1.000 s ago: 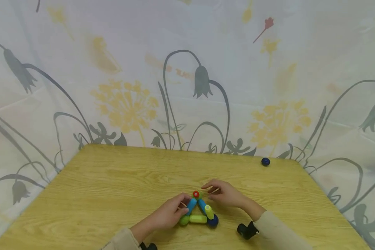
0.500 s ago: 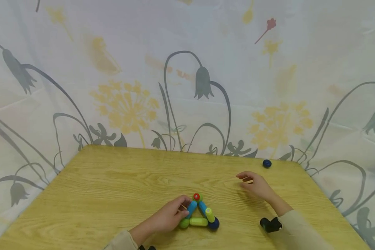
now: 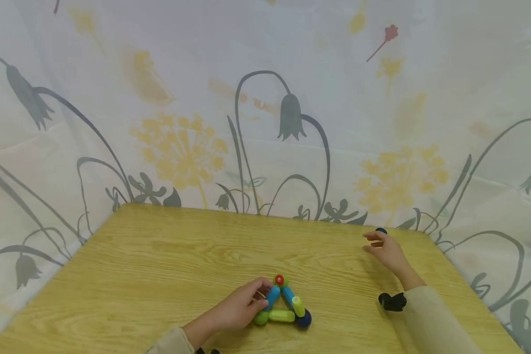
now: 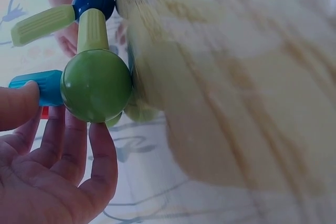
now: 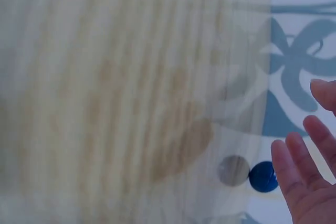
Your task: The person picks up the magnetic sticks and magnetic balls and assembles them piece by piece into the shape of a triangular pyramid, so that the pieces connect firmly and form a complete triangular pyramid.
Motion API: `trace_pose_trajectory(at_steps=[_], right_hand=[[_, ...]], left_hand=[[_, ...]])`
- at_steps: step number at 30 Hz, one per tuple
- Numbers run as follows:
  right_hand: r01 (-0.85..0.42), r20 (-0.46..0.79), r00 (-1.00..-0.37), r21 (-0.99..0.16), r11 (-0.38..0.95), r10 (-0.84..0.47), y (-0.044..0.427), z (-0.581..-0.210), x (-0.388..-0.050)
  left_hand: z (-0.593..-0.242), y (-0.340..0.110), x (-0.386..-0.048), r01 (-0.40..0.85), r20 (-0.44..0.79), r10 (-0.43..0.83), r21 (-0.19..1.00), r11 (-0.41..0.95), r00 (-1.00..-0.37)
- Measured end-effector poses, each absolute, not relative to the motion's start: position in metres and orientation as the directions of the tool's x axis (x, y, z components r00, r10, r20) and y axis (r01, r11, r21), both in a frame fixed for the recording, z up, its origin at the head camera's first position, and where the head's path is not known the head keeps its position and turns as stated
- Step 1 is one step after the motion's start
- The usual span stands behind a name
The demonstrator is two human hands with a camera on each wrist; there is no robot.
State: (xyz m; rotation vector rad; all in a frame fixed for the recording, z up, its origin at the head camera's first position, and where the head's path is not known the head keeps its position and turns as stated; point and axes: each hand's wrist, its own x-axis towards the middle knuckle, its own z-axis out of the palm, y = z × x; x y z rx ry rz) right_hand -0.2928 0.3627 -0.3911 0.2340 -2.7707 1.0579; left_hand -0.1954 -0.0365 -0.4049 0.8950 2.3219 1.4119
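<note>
On the table lies a triangle of toy building rods and balls. A green ball [image 4: 96,85] forms its near left corner, a dark blue ball [image 3: 303,318] the near right, and another green ball with a red-ended piece [image 3: 279,280] the far corner. My left hand [image 3: 241,306] pinches the left blue rod [image 3: 272,296], with the thumb on it in the left wrist view. A yellow-green rod [image 3: 281,316] joins the near corners, and another [image 3: 298,306] rises from the dark blue ball. My right hand [image 3: 388,253], fingers loosely spread, is near a loose dark blue ball [image 5: 263,177], partly hidden behind it.
The wooden table [image 3: 181,260] ends at a flower-printed cloth backdrop [image 3: 265,123]. The loose ball lies near the table's far right edge. Black wrist-worn gear [image 3: 392,302] hangs beside the right sleeve.
My right hand has moved away from the triangle, right and farther out, to the loose dark blue ball. My left hand has stayed on the blue rod.
</note>
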Motion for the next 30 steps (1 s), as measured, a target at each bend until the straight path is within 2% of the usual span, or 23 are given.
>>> trace_pose_trajectory(at_steps=[11,18,24,27,30], right_hand=[[-0.156,0.190,-0.981,-0.646,0.747,-0.040,0.386,-0.387,-0.311],[-0.129,0.093,-0.992,-0.668,0.733,-0.089,0.400,-0.393,-0.319],[-0.097,0.065,-0.995,-0.620,0.778,-0.072,0.404,-0.394,-0.315],[-0.083,-0.001,-0.994,-0.616,0.783,-0.106,0.405,-0.397,-0.312],[-0.109,-0.008,-0.990,-0.611,0.784,-0.144,0.400,-0.402,-0.306]], left_hand=[[-0.407,-0.038,-0.196,0.365,0.094,0.616,0.871,0.329,-0.782],[-0.407,-0.038,-0.196,0.367,0.097,0.618,0.871,0.327,-0.780],[-0.407,-0.038,-0.195,0.377,0.092,0.621,0.859,0.346,-0.779],[-0.406,-0.038,-0.195,0.371,0.083,0.624,0.861,0.347,-0.777],[-0.406,-0.039,-0.195,0.356,0.071,0.629,0.871,0.339,-0.774]])
